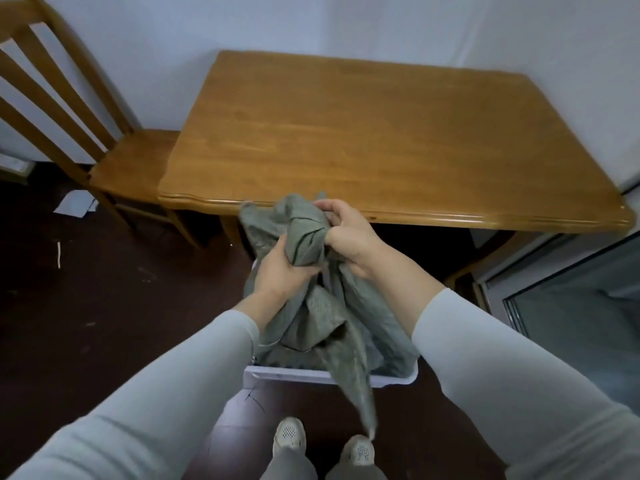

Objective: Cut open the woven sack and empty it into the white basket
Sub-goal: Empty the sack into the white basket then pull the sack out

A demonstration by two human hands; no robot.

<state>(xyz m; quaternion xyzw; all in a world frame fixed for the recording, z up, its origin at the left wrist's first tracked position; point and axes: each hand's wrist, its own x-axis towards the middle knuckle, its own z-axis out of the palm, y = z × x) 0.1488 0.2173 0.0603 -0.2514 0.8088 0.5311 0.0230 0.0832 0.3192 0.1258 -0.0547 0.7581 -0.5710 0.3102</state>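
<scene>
A grey-green woven sack [311,313] hangs bunched and crumpled over the white basket [294,375], which stands on the floor in front of my feet. My left hand [280,268] grips the sack's bundled upper part from the left. My right hand [346,233] clutches the same bundle from the right, just in front of the table edge. A loose corner of the sack trails down past the basket's near rim toward my right shoe. The sack hides most of the basket's inside.
A wooden table [381,140] stands directly behind the basket against the wall. A wooden chair [131,164] is at its left. Scraps of paper [74,202] lie on the dark floor. A glass door [571,306] is at the right.
</scene>
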